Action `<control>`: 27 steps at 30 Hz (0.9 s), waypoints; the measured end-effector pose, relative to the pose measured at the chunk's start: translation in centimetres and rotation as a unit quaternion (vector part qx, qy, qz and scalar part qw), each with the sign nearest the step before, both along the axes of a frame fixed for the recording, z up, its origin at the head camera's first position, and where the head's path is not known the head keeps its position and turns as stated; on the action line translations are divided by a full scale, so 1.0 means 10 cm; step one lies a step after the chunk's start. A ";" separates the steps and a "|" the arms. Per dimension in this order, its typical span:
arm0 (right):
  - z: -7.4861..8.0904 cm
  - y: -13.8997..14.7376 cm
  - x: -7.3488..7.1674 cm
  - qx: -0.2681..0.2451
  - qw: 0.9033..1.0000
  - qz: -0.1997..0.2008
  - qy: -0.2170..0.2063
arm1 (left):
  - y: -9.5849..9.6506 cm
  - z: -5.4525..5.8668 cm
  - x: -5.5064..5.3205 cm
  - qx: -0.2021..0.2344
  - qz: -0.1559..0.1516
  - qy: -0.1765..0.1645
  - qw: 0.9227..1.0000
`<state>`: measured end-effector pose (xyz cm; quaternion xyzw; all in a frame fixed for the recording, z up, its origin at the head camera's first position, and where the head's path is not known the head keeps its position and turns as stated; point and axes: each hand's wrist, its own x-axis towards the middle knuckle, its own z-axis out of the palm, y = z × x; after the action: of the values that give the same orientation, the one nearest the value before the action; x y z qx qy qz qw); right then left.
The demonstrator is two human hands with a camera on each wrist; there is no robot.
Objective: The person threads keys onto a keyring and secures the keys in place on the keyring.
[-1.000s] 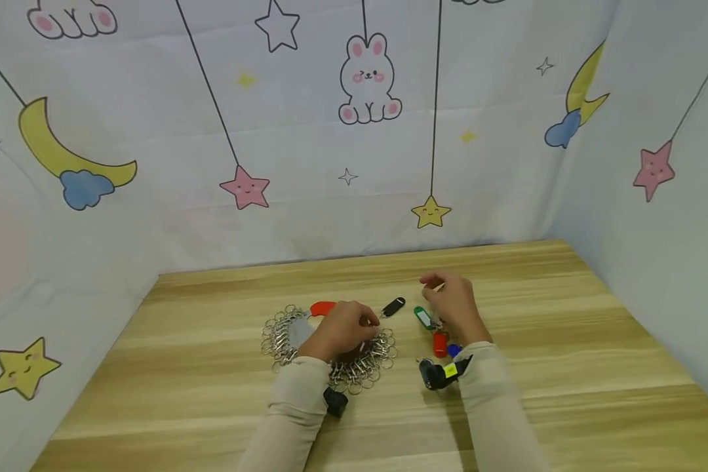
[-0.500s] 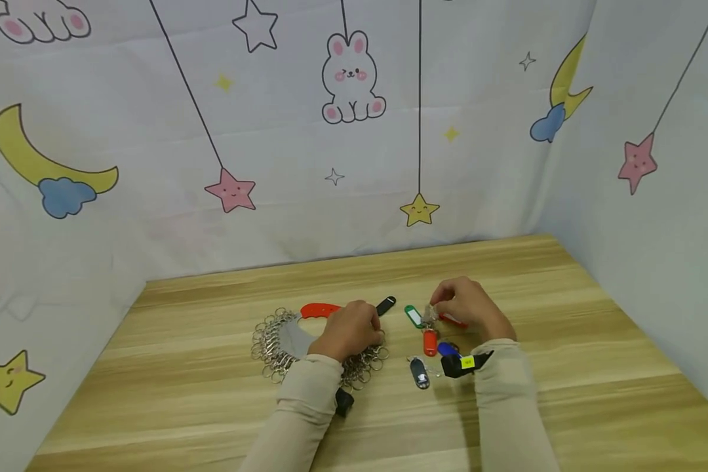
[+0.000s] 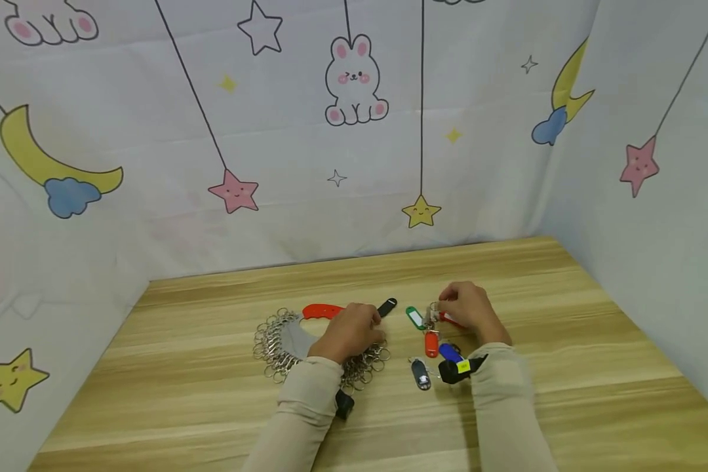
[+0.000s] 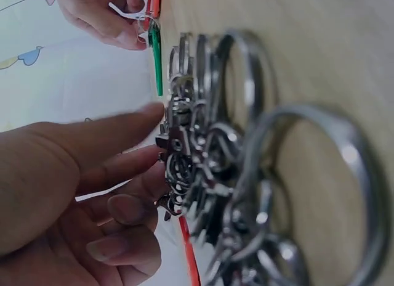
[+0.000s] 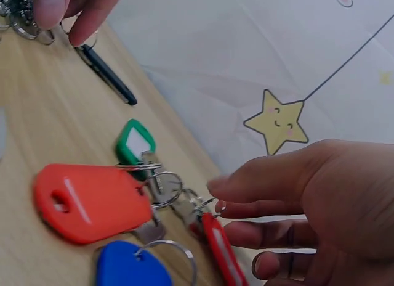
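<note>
- I have the far red tag (image 5: 223,246) on the bench's right half, edge-on in the right wrist view, its ring at the right fingertips.
- Right hand (image 3: 469,308): thumb and forefinger reach that ring. I cannot tell whether they pinch it.
- Just beside it lie keys (image 5: 161,182) on split rings, with the green tag (image 3: 415,318) to their left and the near red tag (image 5: 92,203) on my side of them.
- The blue tag (image 5: 132,267) is nearer me again, by the right wrist; the dark tag (image 3: 421,374) lies left of it.
- Left hand (image 3: 351,331): over the right part of the clip holder, thumb stretched toward the clips (image 4: 180,144). Grip on a clip: cannot tell.
- Clip holder: grey plate (image 3: 295,341), clips and rings fanned along its edge, red handle (image 3: 321,311) at the far side.
- The black tag (image 3: 387,307) lies just beyond the left fingers.
- All this is on the wood-grain bench (image 3: 212,406); printed cloth (image 3: 283,131) stands behind and at both sides.
</note>
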<state>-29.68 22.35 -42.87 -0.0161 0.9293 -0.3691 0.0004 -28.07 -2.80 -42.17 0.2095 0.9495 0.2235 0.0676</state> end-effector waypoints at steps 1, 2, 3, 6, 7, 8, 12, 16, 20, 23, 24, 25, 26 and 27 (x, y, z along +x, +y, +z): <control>-0.02 -0.01 -0.01 -0.001 1.000 -0.003 -0.007 | 0.00 0.00 0.00 0.000 -0.001 0.003 1.000; -0.03 -0.03 -0.01 -0.003 1.000 -0.006 -0.012 | -0.01 -0.01 0.00 0.002 -0.003 0.005 1.000; -0.04 -0.03 -0.01 -0.005 1.000 -0.010 -0.016 | -0.01 -0.01 0.00 0.001 -0.005 0.007 1.000; -0.04 -0.03 0.00 -0.008 1.000 -0.017 -0.010 | -0.02 -0.02 0.01 0.008 -0.014 0.014 1.000; -0.04 -0.02 0.00 -0.010 1.000 -0.017 -0.007 | -0.03 -0.03 0.01 0.013 -0.018 0.017 1.000; -0.04 -0.01 0.00 -0.011 1.000 -0.015 -0.002 | -0.04 -0.02 0.01 0.018 -0.020 0.017 0.999; 0.00 0.04 0.01 -0.025 1.000 -0.003 0.001 | -0.09 0.00 0.01 0.050 -0.035 0.024 0.998; 0.07 0.11 0.05 -0.067 0.997 0.025 0.005 | -0.16 0.02 0.02 0.088 -0.048 0.026 0.995; 0.10 0.17 0.08 -0.171 0.983 0.059 0.007 | -0.24 0.00 0.01 0.128 -0.046 0.034 0.990; 0.09 0.18 0.07 -0.307 0.947 0.091 0.018 | -0.28 -0.03 0.01 0.160 -0.035 0.029 0.986; 0.08 0.18 0.07 -0.359 0.927 0.104 0.024 | -0.30 -0.04 0.01 0.172 -0.031 0.022 0.984; 0.08 0.18 0.06 -0.410 0.904 0.117 0.030 | -0.31 -0.05 0.02 0.184 -0.028 0.015 0.982; 0.07 0.17 0.05 -0.460 0.878 0.128 0.035 | -0.32 -0.06 0.02 0.194 -0.024 0.006 0.981; 0.07 0.15 0.04 -0.501 0.853 0.141 0.040 | -0.33 -0.07 0.02 0.203 -0.021 -0.002 0.979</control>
<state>-29.28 23.85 -42.16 -0.1594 0.6051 -0.7800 0.0072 -27.89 -6.06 -42.83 0.2383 0.8795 0.4107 0.0300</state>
